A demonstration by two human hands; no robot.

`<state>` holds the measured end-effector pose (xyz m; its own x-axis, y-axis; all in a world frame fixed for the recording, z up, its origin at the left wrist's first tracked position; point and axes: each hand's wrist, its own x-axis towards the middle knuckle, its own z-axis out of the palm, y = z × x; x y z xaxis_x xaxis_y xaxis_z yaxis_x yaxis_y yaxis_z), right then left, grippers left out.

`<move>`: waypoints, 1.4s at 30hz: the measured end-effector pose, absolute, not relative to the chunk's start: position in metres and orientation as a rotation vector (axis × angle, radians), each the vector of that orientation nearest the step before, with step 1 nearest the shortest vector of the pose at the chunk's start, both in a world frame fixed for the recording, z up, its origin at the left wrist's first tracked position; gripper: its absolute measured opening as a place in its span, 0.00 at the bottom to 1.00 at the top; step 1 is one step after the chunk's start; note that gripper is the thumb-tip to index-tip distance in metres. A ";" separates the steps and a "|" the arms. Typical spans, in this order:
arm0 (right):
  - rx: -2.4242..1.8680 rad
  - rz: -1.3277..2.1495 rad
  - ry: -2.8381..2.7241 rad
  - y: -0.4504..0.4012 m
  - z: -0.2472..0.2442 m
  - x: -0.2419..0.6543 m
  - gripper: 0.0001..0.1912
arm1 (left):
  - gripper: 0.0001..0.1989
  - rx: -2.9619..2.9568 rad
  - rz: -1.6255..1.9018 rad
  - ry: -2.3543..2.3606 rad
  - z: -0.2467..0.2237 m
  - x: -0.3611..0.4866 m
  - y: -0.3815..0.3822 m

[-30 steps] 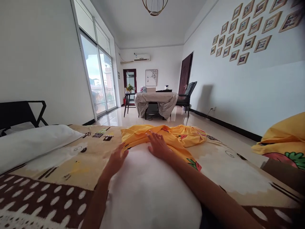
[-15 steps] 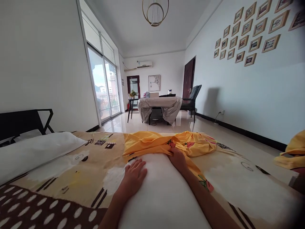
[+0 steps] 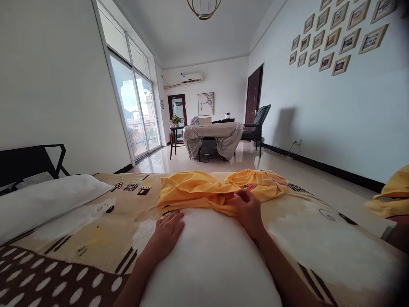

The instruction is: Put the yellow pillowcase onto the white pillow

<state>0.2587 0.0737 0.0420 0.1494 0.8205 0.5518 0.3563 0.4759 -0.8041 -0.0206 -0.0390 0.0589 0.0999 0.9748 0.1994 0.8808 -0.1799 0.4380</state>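
My left hand (image 3: pixel 169 229) is bare, with slender fingers (image 3: pixel 174 216) and a slim, rounded back, and behind it the wrist narrows a little before running into my left forearm (image 3: pixel 139 273), smooth and uncovered as far as it shows. My right hand (image 3: pixel 250 212) is bare too, and the right forearm (image 3: pixel 281 264) behind it is long, slim and just as uncovered, widening gently away from the wrist; my fingernails are too small to make out.

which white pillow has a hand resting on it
The white pillow in the middle: the left hand rests on its left edge. The other white pillow lies at far left, with neither hand on it.
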 end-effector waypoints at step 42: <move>-0.895 0.288 -2.482 -0.021 0.110 0.230 0.23 | 0.13 1.928 1.997 0.917 0.093 -0.005 -0.089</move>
